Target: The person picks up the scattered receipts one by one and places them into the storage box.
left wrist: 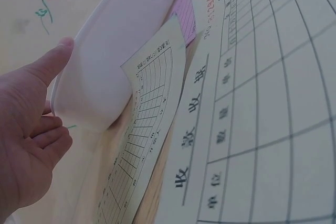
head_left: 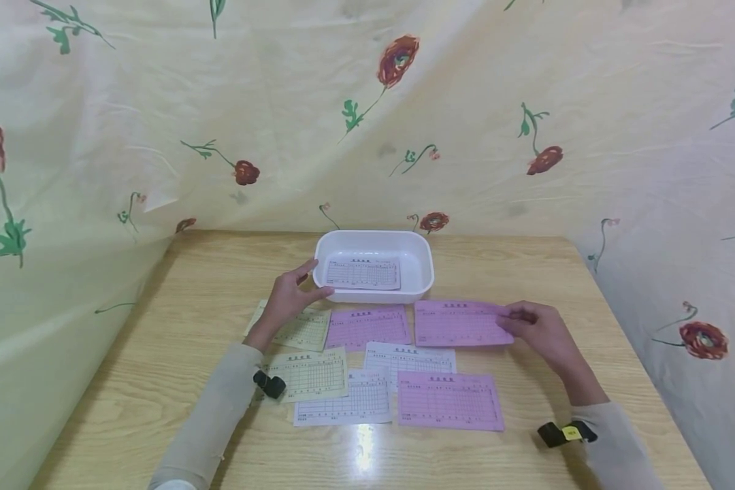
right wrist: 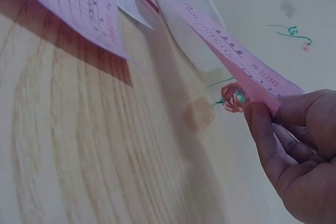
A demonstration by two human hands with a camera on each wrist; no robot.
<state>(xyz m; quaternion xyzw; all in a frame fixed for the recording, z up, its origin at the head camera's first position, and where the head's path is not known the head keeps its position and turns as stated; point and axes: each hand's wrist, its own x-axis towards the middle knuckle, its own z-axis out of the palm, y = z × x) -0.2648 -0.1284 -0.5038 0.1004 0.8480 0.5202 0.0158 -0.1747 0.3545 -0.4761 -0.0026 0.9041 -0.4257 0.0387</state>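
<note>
Pink slip [head_left: 459, 323]: your right hand [head_left: 542, 333] pinches its right edge between thumb and fingers, lifting it just off the worktop [head_left: 128, 395], in front of the white tray [head_left: 419, 272]. Your left hand [head_left: 290, 296] is released, fingers straight, thumb touching the tray's near left wall. One pale printed slip [head_left: 363, 273] lies flat inside the tray. Both forearms reach forward over the worktop.

A makeshift recording corner — wooden table [head_left: 159, 381] boxed in by flower-printed cloth [head_left: 465, 122] hung as backdrop.
</note>
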